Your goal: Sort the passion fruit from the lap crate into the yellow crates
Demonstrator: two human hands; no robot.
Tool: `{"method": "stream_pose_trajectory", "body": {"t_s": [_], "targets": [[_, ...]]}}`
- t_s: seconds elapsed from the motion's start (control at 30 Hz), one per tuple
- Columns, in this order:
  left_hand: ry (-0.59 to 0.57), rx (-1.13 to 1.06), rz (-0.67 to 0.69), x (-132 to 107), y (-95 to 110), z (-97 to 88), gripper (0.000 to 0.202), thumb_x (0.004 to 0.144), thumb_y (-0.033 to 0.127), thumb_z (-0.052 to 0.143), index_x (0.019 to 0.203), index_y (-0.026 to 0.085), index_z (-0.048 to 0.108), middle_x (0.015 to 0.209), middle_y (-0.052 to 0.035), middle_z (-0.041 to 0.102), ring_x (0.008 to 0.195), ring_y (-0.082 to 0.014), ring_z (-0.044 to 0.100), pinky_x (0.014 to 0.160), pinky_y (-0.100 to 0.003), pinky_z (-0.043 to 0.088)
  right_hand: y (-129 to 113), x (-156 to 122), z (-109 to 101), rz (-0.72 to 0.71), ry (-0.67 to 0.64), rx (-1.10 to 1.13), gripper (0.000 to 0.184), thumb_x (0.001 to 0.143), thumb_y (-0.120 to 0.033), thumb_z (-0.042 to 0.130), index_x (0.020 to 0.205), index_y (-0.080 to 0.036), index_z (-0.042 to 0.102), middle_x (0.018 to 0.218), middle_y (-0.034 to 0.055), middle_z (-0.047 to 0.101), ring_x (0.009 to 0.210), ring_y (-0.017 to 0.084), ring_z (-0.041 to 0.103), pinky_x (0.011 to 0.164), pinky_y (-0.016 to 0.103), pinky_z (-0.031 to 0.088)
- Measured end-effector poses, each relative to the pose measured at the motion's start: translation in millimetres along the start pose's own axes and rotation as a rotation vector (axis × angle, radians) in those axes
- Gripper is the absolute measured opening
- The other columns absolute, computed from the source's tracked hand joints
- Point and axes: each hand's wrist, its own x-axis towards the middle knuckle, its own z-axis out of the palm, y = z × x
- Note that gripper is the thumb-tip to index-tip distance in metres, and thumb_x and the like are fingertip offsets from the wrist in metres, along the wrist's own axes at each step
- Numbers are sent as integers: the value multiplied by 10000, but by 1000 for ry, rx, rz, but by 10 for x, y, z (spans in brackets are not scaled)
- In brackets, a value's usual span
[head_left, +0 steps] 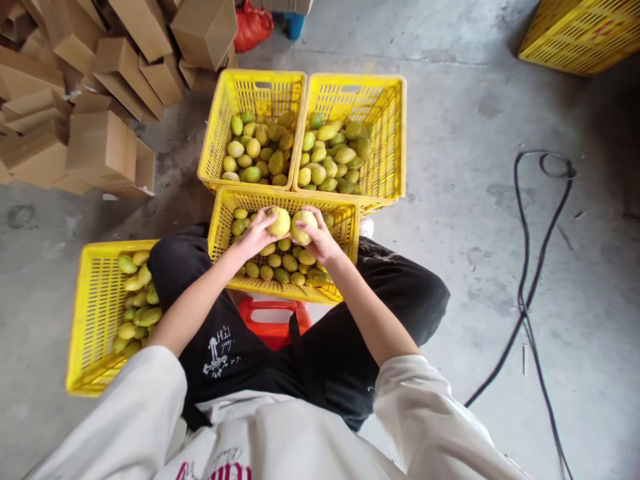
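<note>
I sit on a red stool (273, 319) with a yellow crate (220, 220) of yellow-green fruits between my knees. My left hand (256, 235) is closed round one fruit (279, 222) held above that crate. My right hand (320, 241) grips a second fruit (303, 225) right beside the first; the two fruits nearly touch. More loose fruits (283, 265) lie in the crate under my hands.
Two more yellow crates (233, 100) (393, 133) of fruit stand side by side beyond. A fourth crate (90, 313) with fruit sits by my left knee. Cardboard boxes (100, 143) pile at the back left. A black cable (525, 280) runs over the concrete floor on the right. An upturned yellow crate (580, 33) is at the far right.
</note>
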Motion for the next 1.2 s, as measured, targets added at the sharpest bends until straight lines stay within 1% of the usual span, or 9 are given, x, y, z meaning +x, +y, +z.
{"method": "stream_pose_trajectory", "body": {"t_s": [0.1, 0.17, 0.33, 0.4, 0.57, 0.7, 0.9, 1.07, 1.2], "targets": [[3, 36, -16, -25, -31, 4, 247, 1186, 78, 778, 1136, 280, 645, 1152, -7, 831, 1244, -231, 907, 1245, -434, 749, 6, -13, 26, -24, -27, 15, 915, 543, -457, 1223, 1256, -384, 655, 1183, -31, 729, 1102, 257, 750, 910, 417, 768], [19, 41, -21, -18, -42, -9, 256, 1180, 96, 807, 1159, 291, 643, 1209, -8, 833, 1310, -238, 899, 1258, -445, 750, 31, 15, 22, -41, -47, -8, 862, 587, -433, 1207, 1275, -386, 691, 1181, -20, 741, 1127, 265, 745, 940, 411, 756], [26, 52, -2, 7, -39, -37, 317, 1121, 116, 872, 1224, 306, 640, 1305, -26, 829, 1447, -262, 867, 1280, -436, 748, 96, 136, -34, -18, -19, 22, 683, 687, -544, 1048, 1254, -374, 708, 1198, -3, 774, 1182, 292, 749, 943, 407, 726], [29, 58, 9, 9, -30, -40, 330, 1112, 125, 889, 1246, 306, 647, 1312, -34, 833, 1459, -264, 861, 1272, -415, 749, 97, 149, -46, -24, -9, 40, 716, 672, -535, 1057, 1263, -376, 685, 1189, -5, 781, 1203, 301, 757, 974, 428, 732], [31, 66, 10, -3, -20, -33, 328, 1111, 122, 883, 1273, 301, 660, 1261, -35, 834, 1430, -269, 865, 1254, -415, 761, 48, 56, 12, -55, -17, 35, 970, 506, -511, 1262, 1267, -369, 678, 1113, -18, 771, 1181, 318, 803, 1045, 490, 772], [36, 101, 10, 7, -57, -38, 226, 1176, 131, 809, 1189, 290, 649, 1247, -25, 824, 1401, -244, 868, 1262, -409, 750, 53, -14, 85, -56, -15, 47, 1027, 518, -575, 1282, 1334, -393, 687, 1105, -37, 710, 1061, 255, 752, 920, 400, 749], [56, 97, 7, 49, -92, -74, 270, 1132, 149, 876, 1203, 306, 668, 1289, -42, 834, 1440, -273, 861, 1219, -405, 764, 108, -25, 92, -66, -23, 16, 1093, 518, -563, 1283, 1403, -448, 652, 1180, -26, 682, 1079, 249, 708, 770, 329, 694], [32, 83, 18, 47, -65, -89, 273, 1144, 152, 859, 1264, 314, 676, 1316, -37, 836, 1428, -249, 875, 1209, -369, 767, 98, 23, 116, -114, -31, -7, 988, 561, -552, 1282, 1295, -408, 635, 1157, -24, 673, 1075, 235, 698, 787, 317, 705], [49, 66, 36, 59, -33, -100, 374, 1098, 174, 934, 1314, 323, 667, 1474, -47, 839, 1530, -268, 845, 1277, -427, 745, 67, 98, 140, -100, -26, 3, 873, 651, -667, 1183, 1260, -388, 624, 1188, -6, 710, 1173, 273, 723, 849, 345, 709]]}}
